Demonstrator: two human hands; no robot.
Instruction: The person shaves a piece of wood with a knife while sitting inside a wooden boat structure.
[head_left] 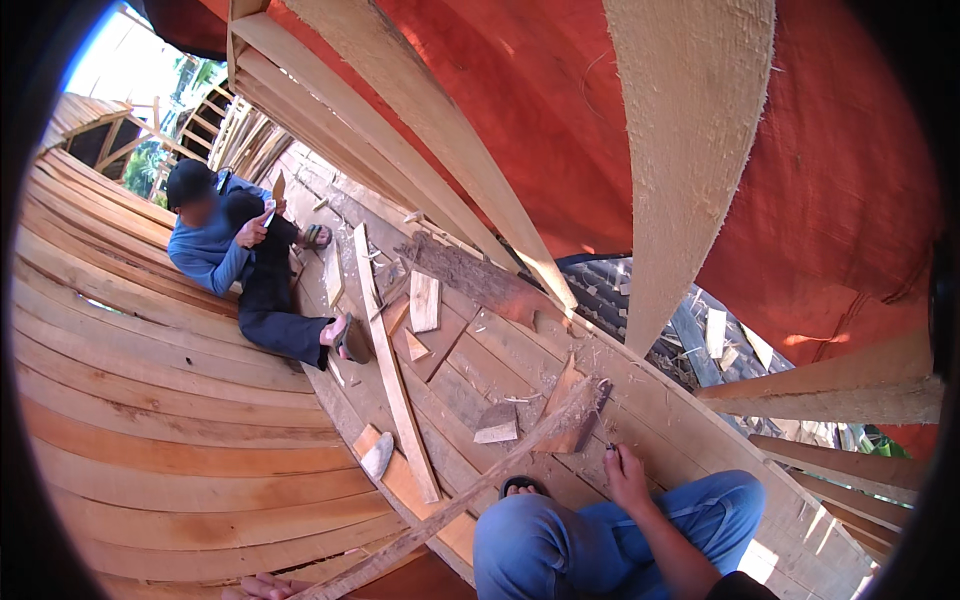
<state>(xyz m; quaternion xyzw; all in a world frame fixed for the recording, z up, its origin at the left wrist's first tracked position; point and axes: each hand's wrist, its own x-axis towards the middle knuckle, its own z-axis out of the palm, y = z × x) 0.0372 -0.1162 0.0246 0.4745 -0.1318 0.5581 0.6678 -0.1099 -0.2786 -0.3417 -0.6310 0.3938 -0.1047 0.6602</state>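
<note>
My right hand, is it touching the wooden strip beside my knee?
No, your right hand holds a small dark object, apart from the strip.

1. Wearer's hands: two, being left hand [268,587] and right hand [627,482].
2. Small dark object [611,447]: one.
3. Long stick [455,508]: one.
4. Straight lath [393,372]: one.
5. Wearer's knees [522,540]: two.
6. Wearer's sandal [535,484]: one visible.
7. Co-worker [205,250]: one.
8. Co-worker's hands [251,233]: two.
9. Co-worker's sandals [353,342]: two.
10. Cap [188,182]: one.
11. Side planks [180,463]: many, exact number unclear.
12. Wood shavings [482,325]: numerous, too small to count.
</note>
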